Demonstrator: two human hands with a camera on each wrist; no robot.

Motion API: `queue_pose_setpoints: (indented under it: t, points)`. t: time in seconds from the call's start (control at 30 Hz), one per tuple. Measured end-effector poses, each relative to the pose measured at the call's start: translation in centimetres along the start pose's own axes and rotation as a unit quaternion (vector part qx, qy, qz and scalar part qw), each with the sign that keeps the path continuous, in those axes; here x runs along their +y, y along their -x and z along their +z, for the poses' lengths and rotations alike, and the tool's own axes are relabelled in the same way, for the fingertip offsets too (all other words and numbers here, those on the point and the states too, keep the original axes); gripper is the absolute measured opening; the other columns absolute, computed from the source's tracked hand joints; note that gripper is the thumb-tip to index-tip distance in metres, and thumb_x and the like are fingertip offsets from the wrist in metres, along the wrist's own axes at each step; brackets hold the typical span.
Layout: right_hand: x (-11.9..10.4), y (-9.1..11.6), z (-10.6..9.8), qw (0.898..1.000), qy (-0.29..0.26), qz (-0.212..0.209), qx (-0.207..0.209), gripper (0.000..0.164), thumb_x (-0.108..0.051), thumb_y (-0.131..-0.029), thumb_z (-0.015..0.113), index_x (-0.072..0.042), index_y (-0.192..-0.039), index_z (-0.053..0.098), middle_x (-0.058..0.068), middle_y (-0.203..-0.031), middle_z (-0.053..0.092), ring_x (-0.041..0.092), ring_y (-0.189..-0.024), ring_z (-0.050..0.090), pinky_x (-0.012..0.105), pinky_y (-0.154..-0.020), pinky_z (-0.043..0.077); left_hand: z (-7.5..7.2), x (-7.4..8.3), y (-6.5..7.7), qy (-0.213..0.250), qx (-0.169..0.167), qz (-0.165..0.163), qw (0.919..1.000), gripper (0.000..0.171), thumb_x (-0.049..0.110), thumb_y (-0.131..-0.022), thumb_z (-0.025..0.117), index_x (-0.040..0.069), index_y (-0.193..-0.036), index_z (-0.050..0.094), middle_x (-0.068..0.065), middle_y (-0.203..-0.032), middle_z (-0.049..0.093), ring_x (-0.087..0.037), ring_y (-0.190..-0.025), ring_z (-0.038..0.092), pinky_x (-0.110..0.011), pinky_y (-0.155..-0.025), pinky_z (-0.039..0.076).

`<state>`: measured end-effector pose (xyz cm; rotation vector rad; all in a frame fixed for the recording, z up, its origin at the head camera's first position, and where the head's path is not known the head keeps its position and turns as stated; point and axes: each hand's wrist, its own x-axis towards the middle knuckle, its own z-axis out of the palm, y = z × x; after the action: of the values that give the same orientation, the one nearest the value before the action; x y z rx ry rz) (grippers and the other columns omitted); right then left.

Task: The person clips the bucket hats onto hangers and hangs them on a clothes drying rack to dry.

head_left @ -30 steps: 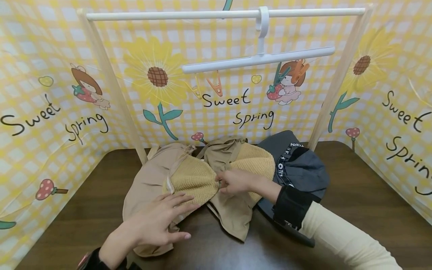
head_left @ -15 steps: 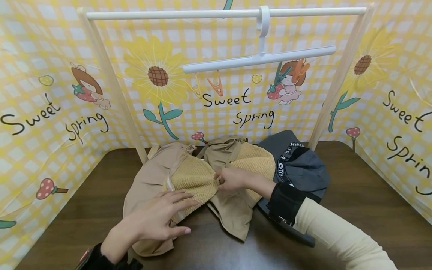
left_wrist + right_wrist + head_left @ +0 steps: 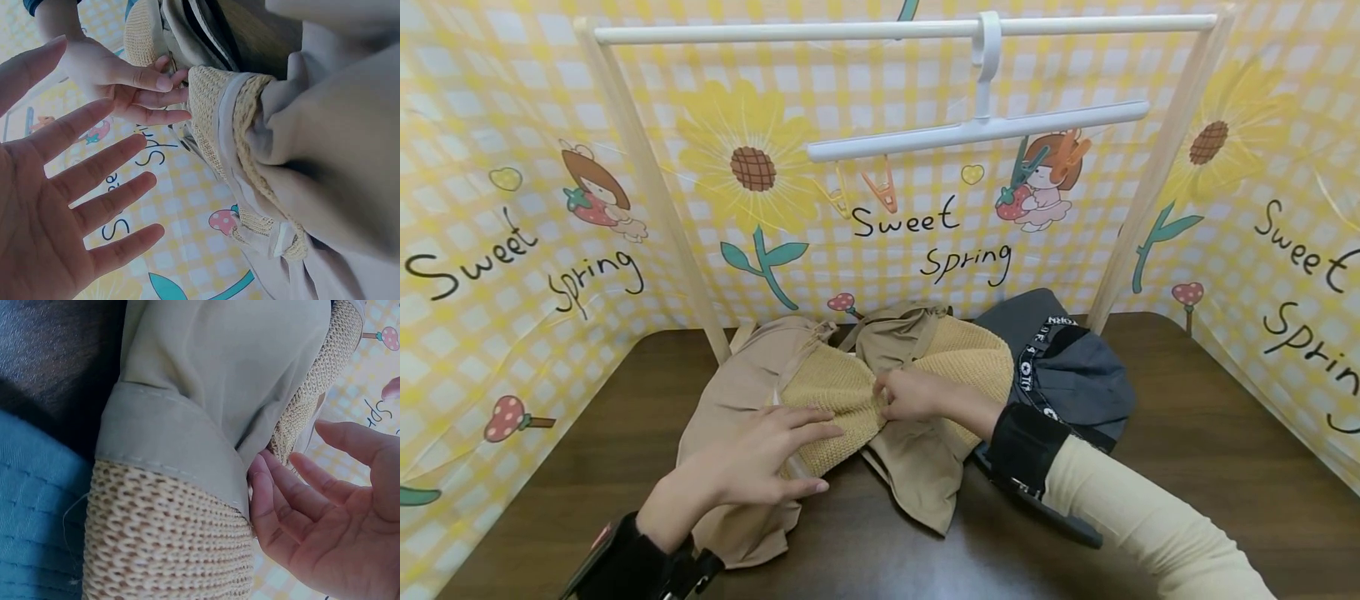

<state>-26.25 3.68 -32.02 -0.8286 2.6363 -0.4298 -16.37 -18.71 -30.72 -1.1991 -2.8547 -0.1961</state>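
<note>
A beige fabric sun hat (image 3: 722, 417) with a woven straw crown (image 3: 842, 392) lies at the left of the row. Over its near side my left hand (image 3: 763, 454) is spread with straight fingers; the left wrist view has this hand (image 3: 75, 194) apart from the straw. My right hand (image 3: 917, 396) pinches the end of the straw crown between thumb and fingertips, its other fingers loosely bent in the right wrist view. Under the right hand and forearm lies a khaki sun hat (image 3: 921, 483), also with straw, and beyond it a dark grey hat (image 3: 1078, 375) with a lettered band.
A rack with a white rail (image 3: 790, 33) and wooden posts (image 3: 655, 192) stands behind the hats. From the rail hangs a white hanger (image 3: 977, 129) with several clips (image 3: 883, 192) below. The brown table (image 3: 580, 467) ends at a yellow checked cloth (image 3: 700, 275).
The left hand has moved slightly up and forward over the beige hat. The right hand and forearm have shifted a little left, fingertips still at the straw crown.
</note>
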Motion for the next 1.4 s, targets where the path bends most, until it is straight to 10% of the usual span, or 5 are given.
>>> queue_pose_setpoints:
  t: [0.57, 0.77, 0.9, 1.07, 1.4]
  points:
    - [-0.3, -0.9, 0.0, 0.998, -0.037, 0.035, 0.045, 0.030, -0.011, -0.089, 0.057, -0.001, -0.117, 0.060, 0.011, -0.086, 0.067, 0.009, -0.054, 0.043, 0.022, -0.053, 0.036, -0.5, -0.5, -1.4, -0.008, -0.003, -0.015, 0.9999, 0.052, 0.043, -0.085, 0.062, 0.019, -0.130, 0.055, -0.007, -0.132, 0.054, -0.026, -0.125, 0.049, -0.057, -0.099, 0.038]
    - [-0.5, -1.3, 0.3, 0.994, -0.069, 0.063, 0.049, 0.031, -0.010, -0.088, 0.057, 0.001, -0.117, 0.058, 0.002, -0.057, 0.056, 0.006, -0.043, 0.036, 0.019, -0.044, 0.032, -0.5, -0.6, -1.3, -0.004, -0.003, -0.015, 0.9999, 0.052, 0.043, -0.085, 0.062, 0.019, -0.130, 0.055, -0.007, -0.132, 0.055, -0.026, -0.124, 0.049, -0.054, -0.098, 0.039]
    - [-0.5, -1.5, 0.4, 0.992, -0.095, 0.070, 0.047, 0.008, -0.006, -0.087, 0.059, -0.005, -0.081, 0.055, -0.002, -0.047, 0.045, 0.007, -0.041, 0.039, 0.019, -0.042, 0.031, -0.2, -0.8, -1.3, -0.009, -0.002, -0.013, 0.9999, 0.051, 0.044, -0.085, 0.061, 0.019, -0.130, 0.055, -0.007, -0.131, 0.055, -0.028, -0.123, 0.050, -0.055, -0.096, 0.040]
    - [-0.3, -1.7, 0.6, 0.989, -0.116, 0.065, 0.065, 0.050, -0.003, -0.084, 0.062, -0.016, -0.050, 0.028, -0.002, -0.042, 0.043, 0.008, -0.041, 0.045, 0.018, -0.042, 0.032, 0.0, -0.9, -1.3, -0.008, 0.001, -0.016, 0.9998, 0.051, 0.043, -0.085, 0.062, 0.019, -0.129, 0.056, -0.007, -0.131, 0.055, -0.028, -0.122, 0.051, -0.055, -0.095, 0.041]
    - [-0.9, -2.0, 0.5, 0.987, -0.110, 0.085, 0.075, 0.058, -0.005, -0.079, 0.068, -0.016, -0.043, 0.024, -0.006, -0.035, 0.032, 0.006, -0.035, 0.035, 0.017, -0.039, 0.026, -0.3, -0.8, -1.2, 0.004, -0.003, -0.028, 0.9996, 0.051, 0.043, -0.085, 0.062, 0.018, -0.129, 0.056, -0.008, -0.132, 0.054, -0.028, -0.123, 0.050, -0.056, -0.097, 0.039]
